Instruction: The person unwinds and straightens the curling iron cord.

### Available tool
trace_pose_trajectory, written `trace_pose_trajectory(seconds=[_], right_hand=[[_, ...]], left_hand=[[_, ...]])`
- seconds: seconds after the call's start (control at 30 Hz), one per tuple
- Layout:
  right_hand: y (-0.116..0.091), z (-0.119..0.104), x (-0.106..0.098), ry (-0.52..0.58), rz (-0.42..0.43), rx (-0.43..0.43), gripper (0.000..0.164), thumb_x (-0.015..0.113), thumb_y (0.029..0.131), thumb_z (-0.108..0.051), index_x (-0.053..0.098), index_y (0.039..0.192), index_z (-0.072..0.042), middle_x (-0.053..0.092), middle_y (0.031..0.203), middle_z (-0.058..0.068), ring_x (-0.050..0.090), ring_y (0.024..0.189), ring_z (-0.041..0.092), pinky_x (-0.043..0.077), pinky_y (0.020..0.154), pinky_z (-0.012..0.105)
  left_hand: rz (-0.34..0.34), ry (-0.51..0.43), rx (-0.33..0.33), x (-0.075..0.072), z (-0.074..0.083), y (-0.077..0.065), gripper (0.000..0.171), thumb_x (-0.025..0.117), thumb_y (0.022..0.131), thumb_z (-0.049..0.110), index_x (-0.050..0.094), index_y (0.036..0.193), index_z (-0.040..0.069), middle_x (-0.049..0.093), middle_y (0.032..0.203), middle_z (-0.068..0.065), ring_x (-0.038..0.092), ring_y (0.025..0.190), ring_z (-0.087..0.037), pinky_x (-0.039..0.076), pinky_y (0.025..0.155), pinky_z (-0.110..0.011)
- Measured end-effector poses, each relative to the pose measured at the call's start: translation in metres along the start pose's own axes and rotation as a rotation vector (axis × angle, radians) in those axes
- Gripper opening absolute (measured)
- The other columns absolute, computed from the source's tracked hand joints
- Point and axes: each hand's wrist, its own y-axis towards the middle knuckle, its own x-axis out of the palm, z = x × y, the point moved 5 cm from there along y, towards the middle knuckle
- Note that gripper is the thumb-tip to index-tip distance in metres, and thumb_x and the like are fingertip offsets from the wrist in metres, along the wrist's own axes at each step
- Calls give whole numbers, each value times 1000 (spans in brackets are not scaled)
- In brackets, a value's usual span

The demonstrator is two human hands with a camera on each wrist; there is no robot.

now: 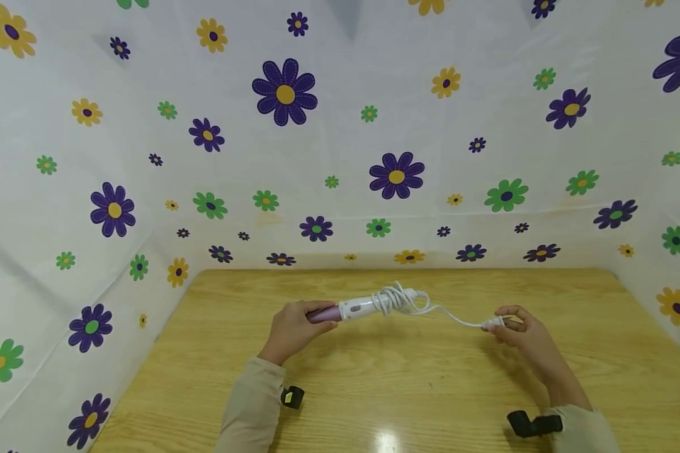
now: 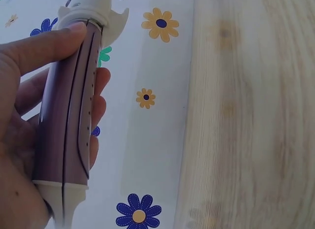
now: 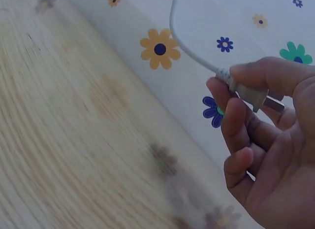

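Note:
A hair curling iron with a white handle [image 1: 364, 307] and a purple barrel [image 2: 66, 111] is held above the table, tilted slightly up to the right. My left hand [image 1: 291, 330] grips it by the barrel, thumb along one side and fingers curled round the other. White cord [image 1: 393, 299] is wound in several loops around the handle's far end. From there a loose length runs right to the two-pin plug [image 3: 252, 95]. Thumb and fingertips of my right hand [image 1: 529, 343] pinch this plug, its metal prongs pointing toward the palm.
Beneath both hands lies a wood-grain table [image 1: 408, 377]. A white sheet with printed flowers [image 1: 340, 138] rises along the table's back and both sides. Black camera mounts [image 1: 535, 425] stick out from both wrists.

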Motion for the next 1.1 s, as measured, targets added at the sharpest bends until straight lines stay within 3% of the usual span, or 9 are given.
trace_pose_trajectory(seconds=[0.07, 0.13, 0.27, 0.4, 0.53, 0.73, 0.87, 0.97, 1.1], right_hand=[[0, 4, -6, 27, 54, 28, 15, 59, 96, -14, 50, 108, -19, 72, 85, -16, 63, 72, 5, 50, 66, 22], [0, 8, -13, 133, 102, 37, 15, 58, 97, -14, 50, 107, -21, 72, 85, -16, 63, 71, 4, 50, 65, 19], [-3, 8, -26, 573, 125, -74, 16, 50, 99, -4, 56, 106, -17, 75, 89, -4, 64, 70, 7, 51, 63, 18], [-9, 2, -39, 949, 44, -229, 28, 36, 100, 5, 59, 109, -8, 74, 93, 12, 64, 70, 15, 52, 63, 23], [-16, 5, -56, 1029, 31, -261, 31, 31, 101, 6, 58, 112, -4, 72, 93, 16, 64, 71, 19, 52, 63, 26], [-28, 15, -75, 868, 122, -161, 31, 39, 100, 4, 63, 111, -11, 74, 90, 7, 66, 73, 14, 54, 65, 23], [-36, 25, -91, 609, 223, -58, 28, 50, 98, -2, 63, 111, -23, 74, 86, -3, 66, 71, 8, 52, 63, 19], [-46, 36, -106, 386, 348, 63, 24, 60, 95, -13, 58, 110, -31, 72, 80, -14, 64, 67, 2, 49, 57, 18], [-54, 49, -123, 125, 482, 221, 26, 67, 91, -27, 51, 108, -39, 62, 75, -29, 59, 64, -5, 45, 54, 16]], left_hand=[[-22, -24, -11, 1, -1, -1, 35, 79, 79, 35, 73, 112, 26, 74, 106, -3, 65, 83, -12, 50, 70, -32], [-49, -31, -14, 1, -1, -2, 35, 80, 78, 34, 74, 111, 27, 73, 107, -2, 64, 83, -12, 50, 71, -32], [-97, 24, 37, 2, 2, -2, 33, 80, 78, 33, 74, 110, 26, 74, 107, -2, 63, 82, -10, 49, 71, -33], [-90, 117, 67, 0, 2, 0, 33, 80, 77, 34, 75, 108, 26, 75, 102, -1, 61, 76, -8, 47, 67, -32], [-54, 155, 42, -4, -4, 1, 33, 80, 76, 34, 75, 108, 26, 75, 99, 0, 61, 74, -7, 47, 65, -31], [-57, 131, 15, -5, -7, 1, 33, 81, 75, 32, 75, 107, 25, 75, 99, 0, 63, 77, -9, 49, 69, -33], [-66, 115, 10, -6, -7, 3, 33, 81, 75, 32, 75, 107, 24, 74, 101, 0, 63, 77, -10, 49, 69, -33], [-63, 99, -6, -8, -10, 2, 33, 81, 76, 32, 75, 107, 25, 74, 101, 1, 63, 77, -9, 48, 69, -32], [-15, 94, -23, -14, -15, 1, 32, 82, 75, 31, 75, 106, 25, 74, 99, 1, 63, 77, -9, 48, 68, -32]])
